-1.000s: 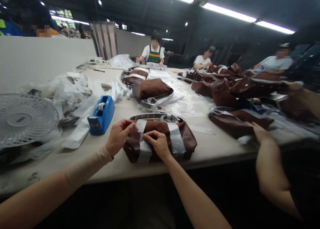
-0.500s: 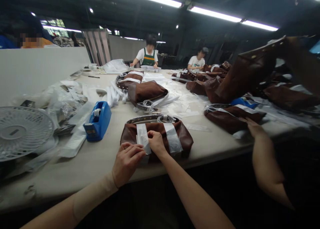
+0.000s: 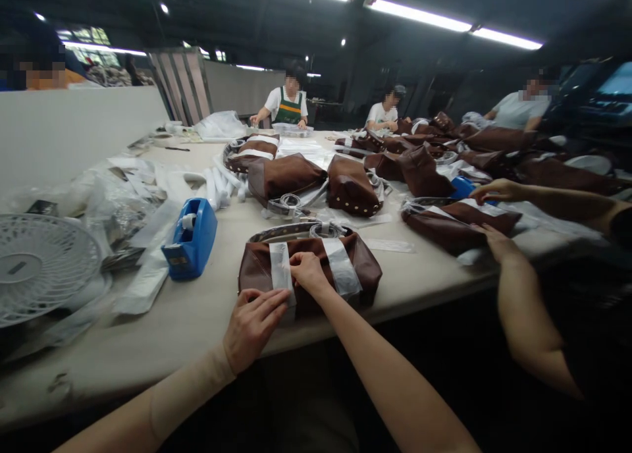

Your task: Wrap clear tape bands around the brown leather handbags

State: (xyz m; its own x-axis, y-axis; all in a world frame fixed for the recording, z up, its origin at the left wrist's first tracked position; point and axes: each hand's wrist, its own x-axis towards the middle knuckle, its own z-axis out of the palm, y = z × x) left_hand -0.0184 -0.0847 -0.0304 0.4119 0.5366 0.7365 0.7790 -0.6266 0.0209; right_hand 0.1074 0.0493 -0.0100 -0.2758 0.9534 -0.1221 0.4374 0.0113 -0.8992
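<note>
Well, two hands on a taped brown bag

The brown leather bag [image 3: 257, 275] lies near the front edge of the desk [image 3: 172, 347], at 12 o'clock from the person, with two translucent tape bands [image 3: 340, 268] across it and a studded strap [image 3: 284, 232] along its far side. The left hand [image 3: 251, 328] is open, its extended fingers [image 3: 271, 301] lying flat over the lower end of the left band. The right hand [image 3: 309, 273] rests on the bag between the bands, its fingers bunched downward; whether they pinch anything, I cannot tell. The right forearm [image 3: 385, 367] crosses in front of the bag's lower edge.

At 9 o'clock sit a blue tape dispenser [image 3: 190, 239] and, farther out, a white desk fan [image 3: 44, 268]. Two more brown bags [image 3: 286, 180] [image 3: 350, 186] lie at 12 and 1 o'clock. At 3 o'clock, a co-worker's hands [image 3: 498, 191] [image 3: 498, 242] are near another strapped bag [image 3: 454, 226].
</note>
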